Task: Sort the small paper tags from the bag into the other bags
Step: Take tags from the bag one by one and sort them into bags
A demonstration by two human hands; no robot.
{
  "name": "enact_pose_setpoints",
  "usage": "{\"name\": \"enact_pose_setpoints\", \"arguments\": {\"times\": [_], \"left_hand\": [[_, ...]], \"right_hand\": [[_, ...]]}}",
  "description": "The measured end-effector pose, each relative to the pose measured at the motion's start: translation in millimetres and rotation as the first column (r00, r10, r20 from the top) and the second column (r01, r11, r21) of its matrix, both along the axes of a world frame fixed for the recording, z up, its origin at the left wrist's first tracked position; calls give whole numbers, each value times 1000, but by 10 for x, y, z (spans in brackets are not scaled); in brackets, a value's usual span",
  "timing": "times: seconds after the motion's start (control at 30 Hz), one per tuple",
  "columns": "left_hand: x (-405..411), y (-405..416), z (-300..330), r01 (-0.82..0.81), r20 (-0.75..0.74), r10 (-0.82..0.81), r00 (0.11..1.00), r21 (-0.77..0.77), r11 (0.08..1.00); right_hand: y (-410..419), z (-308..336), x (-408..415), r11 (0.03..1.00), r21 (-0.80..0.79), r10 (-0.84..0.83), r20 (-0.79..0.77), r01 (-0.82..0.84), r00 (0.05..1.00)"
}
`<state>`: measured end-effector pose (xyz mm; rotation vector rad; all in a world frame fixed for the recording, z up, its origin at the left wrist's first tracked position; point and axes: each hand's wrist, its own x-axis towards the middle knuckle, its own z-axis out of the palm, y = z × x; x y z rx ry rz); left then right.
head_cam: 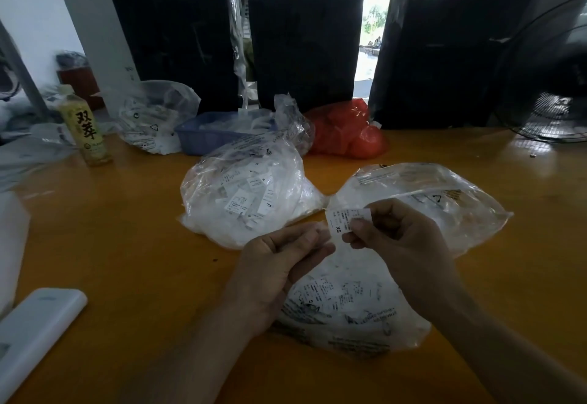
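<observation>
One XS tag (341, 221) between right hand (392, 232) thumb and finger, seemingly.

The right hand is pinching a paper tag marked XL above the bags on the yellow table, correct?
Not quite. In the head view the tag pinched by the right hand reads XS, not XL. It is held above the bags on the yellow table, as stated.

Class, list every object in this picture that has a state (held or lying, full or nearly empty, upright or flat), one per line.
XS tag: pinched by right hand.
Left hand: fingers curled, touching the tag's edge.
Bag of tags: bulging, on table.
Right bag: nearly flat.
Near bag: flat, some tags inside.
Bottle: upright.
Red bag: crumpled.
Blue basket: filled.
</observation>
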<state>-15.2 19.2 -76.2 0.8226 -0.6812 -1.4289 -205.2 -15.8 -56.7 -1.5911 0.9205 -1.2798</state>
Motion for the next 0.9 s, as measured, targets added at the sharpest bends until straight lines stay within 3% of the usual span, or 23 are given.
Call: {"name": "enact_pose_setpoints", "arguments": {"times": [0.2, 0.43, 0.7, 0.9], "left_hand": [[-14, 7, 9, -5, 16, 5, 1000, -5, 1000], [-32, -1, -20, -27, 66, 26, 997, 10, 1000], [-57, 30, -1, -50, 135, 52, 989, -21, 999], [-56, 64, 8, -32, 196, 37, 980, -31, 999]], "right_hand": [[-30, -45, 6, 997, -20, -70, -70, 69, 995], [13, -93, 26, 996, -64, -74, -265, 59, 962], [43, -146, 71, 975, -182, -174, -291, 124, 941], [139, -131, 155, 950, -309, -179, -402, 51, 898]]}}
